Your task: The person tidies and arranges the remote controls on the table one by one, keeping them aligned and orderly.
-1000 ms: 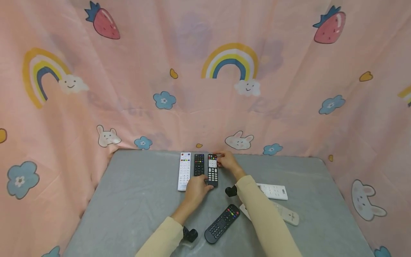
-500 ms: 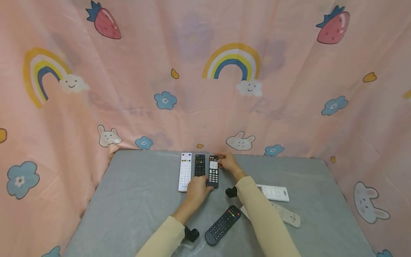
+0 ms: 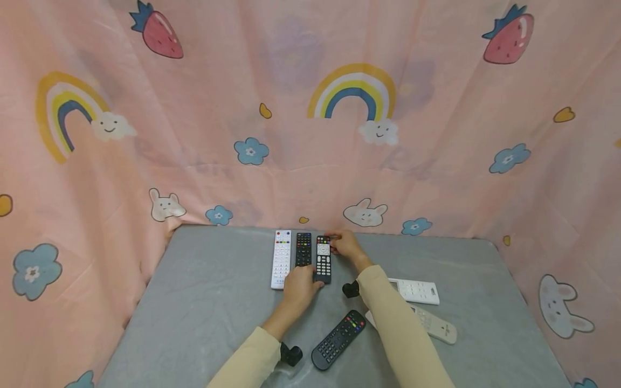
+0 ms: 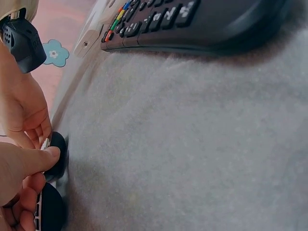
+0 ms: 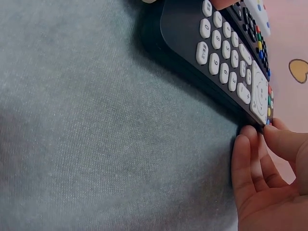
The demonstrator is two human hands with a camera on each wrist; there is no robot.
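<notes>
Head view: black remote with white keys [image 3: 323, 260], third in a row after a white remote [image 3: 281, 259] and a slim black remote [image 3: 303, 249], all lengthwise at the far edge of the grey table [image 3: 204, 302]. Right hand [image 3: 345, 246] pinches its far end and left hand [image 3: 299, 284] pinches its near end, apparently to square it with its neighbours. Unsorted nearer the person: dark remote [image 3: 338, 339], two white remotes [image 3: 417, 291] [image 3: 434, 325]. Right wrist view: fingertips [image 5: 250, 137] against the remote's corner.
</notes>
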